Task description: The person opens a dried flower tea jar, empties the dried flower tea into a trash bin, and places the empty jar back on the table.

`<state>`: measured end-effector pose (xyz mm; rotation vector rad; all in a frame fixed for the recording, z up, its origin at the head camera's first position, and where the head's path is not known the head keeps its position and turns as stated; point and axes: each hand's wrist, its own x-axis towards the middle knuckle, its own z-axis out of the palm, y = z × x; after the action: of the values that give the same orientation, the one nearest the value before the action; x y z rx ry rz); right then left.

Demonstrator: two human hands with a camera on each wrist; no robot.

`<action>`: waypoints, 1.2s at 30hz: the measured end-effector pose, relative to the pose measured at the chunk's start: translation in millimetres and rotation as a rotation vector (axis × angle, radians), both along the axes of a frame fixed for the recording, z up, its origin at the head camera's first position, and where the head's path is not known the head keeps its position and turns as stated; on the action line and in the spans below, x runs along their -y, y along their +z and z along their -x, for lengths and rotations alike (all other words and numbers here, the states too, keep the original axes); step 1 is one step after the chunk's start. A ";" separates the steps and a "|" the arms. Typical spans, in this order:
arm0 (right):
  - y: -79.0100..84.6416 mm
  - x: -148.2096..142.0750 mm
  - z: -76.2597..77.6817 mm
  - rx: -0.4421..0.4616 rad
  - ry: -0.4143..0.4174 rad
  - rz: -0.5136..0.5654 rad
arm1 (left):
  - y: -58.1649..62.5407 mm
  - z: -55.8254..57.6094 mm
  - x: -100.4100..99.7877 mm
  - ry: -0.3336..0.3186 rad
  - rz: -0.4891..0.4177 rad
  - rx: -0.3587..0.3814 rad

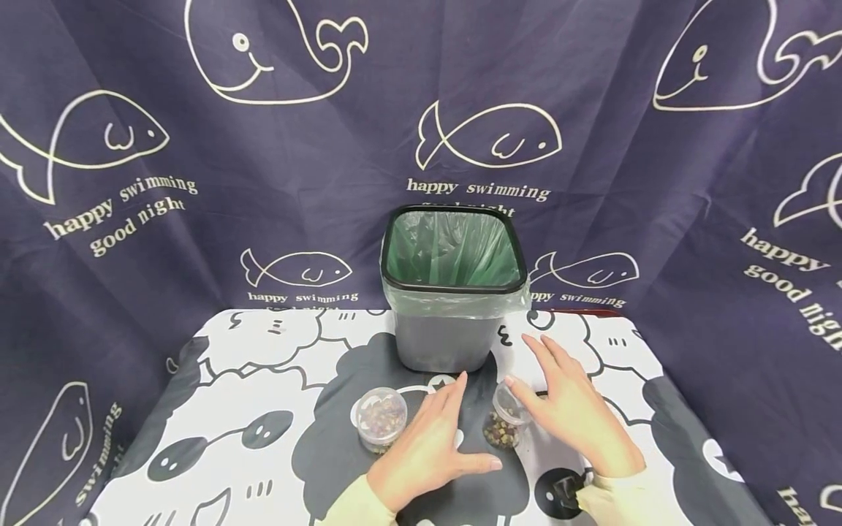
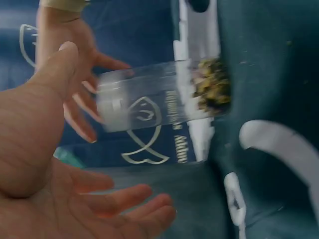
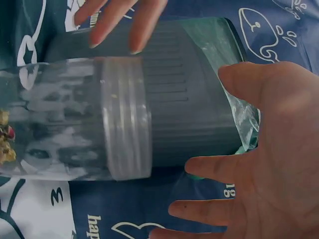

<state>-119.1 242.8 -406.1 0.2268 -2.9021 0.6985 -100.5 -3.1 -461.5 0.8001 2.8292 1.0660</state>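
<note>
Well, one jar (image 1: pixel 506 416) (transparent, lidded) holds yellowish bits (image 1: pixel 501 433).

The head view looks forward-down from above; both wrist views, close in, share one jar (image 3: pixel 75 119).

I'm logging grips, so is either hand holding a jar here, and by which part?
Nothing is held: the left hand and the right hand are both open, with one jar standing between them.

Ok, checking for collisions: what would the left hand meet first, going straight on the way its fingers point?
Probably the grey bin ahead of the left hand in the head view, though the gap's depth is unclear.
</note>
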 end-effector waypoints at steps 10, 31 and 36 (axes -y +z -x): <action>-10.0 6.5 -1.8 0.009 0.050 -0.006 | -30.0 12.2 -27.4 0.010 -0.015 0.122; -15.5 13.6 -3.6 0.004 0.041 -0.059 | -55.4 29.2 -60.4 0.039 -0.077 0.179; -14.7 14.3 -5.1 -0.002 0.023 -0.094 | -61.4 32.2 -66.0 0.003 -0.122 0.112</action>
<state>-114.0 228.5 -420.8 0.2714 -2.9380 0.5655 -132.7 62.8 -522.8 0.7185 2.6960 1.2528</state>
